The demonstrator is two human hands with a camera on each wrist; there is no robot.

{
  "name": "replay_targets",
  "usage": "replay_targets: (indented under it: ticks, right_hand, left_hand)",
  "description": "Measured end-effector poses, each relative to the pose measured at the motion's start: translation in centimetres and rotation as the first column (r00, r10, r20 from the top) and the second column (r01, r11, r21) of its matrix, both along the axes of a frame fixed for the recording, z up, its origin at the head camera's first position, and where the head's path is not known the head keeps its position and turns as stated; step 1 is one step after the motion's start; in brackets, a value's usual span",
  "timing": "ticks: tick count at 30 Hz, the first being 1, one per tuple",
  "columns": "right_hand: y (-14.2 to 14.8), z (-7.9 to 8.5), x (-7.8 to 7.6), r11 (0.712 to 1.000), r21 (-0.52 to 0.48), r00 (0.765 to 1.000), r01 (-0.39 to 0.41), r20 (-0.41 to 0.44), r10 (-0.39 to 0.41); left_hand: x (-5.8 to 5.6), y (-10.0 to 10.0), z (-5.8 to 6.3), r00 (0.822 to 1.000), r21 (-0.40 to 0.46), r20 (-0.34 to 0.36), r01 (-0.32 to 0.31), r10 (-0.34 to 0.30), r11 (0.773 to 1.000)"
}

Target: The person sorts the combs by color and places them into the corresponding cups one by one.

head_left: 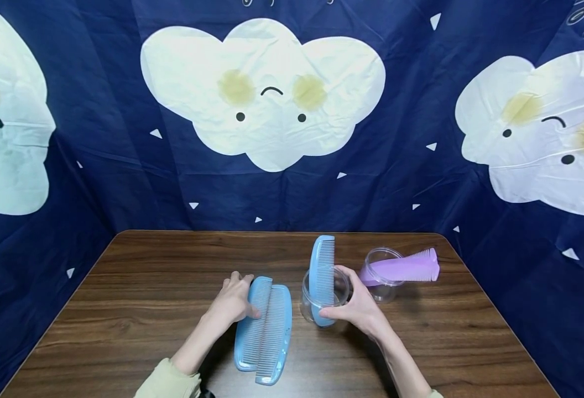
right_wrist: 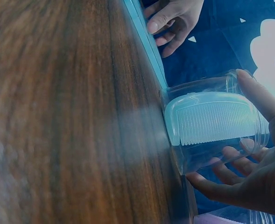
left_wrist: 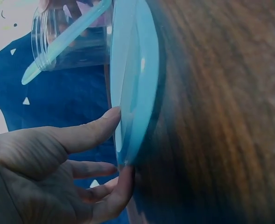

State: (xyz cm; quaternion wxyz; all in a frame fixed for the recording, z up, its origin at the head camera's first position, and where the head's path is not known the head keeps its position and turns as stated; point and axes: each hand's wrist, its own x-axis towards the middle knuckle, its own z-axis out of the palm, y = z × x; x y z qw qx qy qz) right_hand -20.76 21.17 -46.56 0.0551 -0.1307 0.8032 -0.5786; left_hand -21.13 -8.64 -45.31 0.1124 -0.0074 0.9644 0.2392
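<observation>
Two light-blue combs lie side by side on the table, their teeth meeting. My left hand (head_left: pixel 229 301) is at the far end of the left comb (head_left: pixel 244 345), thumb over its teeth and fingers at its edge; the right comb (head_left: pixel 286 326) lies beyond the thumb. In the left wrist view, the thumb and a fingertip pinch the comb's end (left_wrist: pixel 144 93). My right hand (head_left: pixel 361 309) grips a clear plastic jar (head_left: pixel 306 301) around its side, thumb at the rim. A third blue comb (head_left: pixel 316 265) stands tilted in that jar, its upper part sticking out.
Behind the right hand, a second clear jar (head_left: pixel 385 293) holds purple combs (head_left: pixel 406 269) that lean out to the right. The wood-grain table (head_left: pixel 147 287) ends at a dark blue cloth (head_left: pixel 282 204) printed with clouds.
</observation>
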Motion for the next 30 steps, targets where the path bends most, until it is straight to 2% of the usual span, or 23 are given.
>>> replay_targets:
  ticks: [7, 13, 19, 24, 30]
  right_hand:
    - [0.0, 0.0, 0.0, 1.000, 0.008, 1.000, 0.001, -0.001, -0.001]
    - [0.0, 0.0, 0.0, 1.000, 0.010, 1.000, 0.003, -0.003, -0.003]
    - [0.1, -0.1, 0.0, 1.000, 0.007, 1.000, -0.001, -0.009, 0.001]
    - [0.1, -0.1, 0.0, 1.000, 0.008, 1.000, -0.004, -0.012, 0.004]
    - [0.1, -0.1, 0.0, 1.000, 0.013, 1.000, 0.002, -0.012, -0.002]
  left_hand:
    - [-0.3, -0.2, -0.2, 0.999, 0.012, 0.044, -0.021, 0.020, 1.000]
    - [-0.5, -0.6, -0.6, 0.998, 0.031, 0.056, -0.009, 0.008, 0.999]
    - [-0.6, -1.0, -0.9, 0.997, 0.085, 0.075, -0.006, 0.000, 0.996]
    - [-0.5, -1.3, -0.8, 0.999, 0.121, 0.051, 0.007, -0.013, 0.993]
    - [-0.3, -1.6, -0.4, 0.998, 0.238, 0.059, -0.013, -0.001, 0.971]
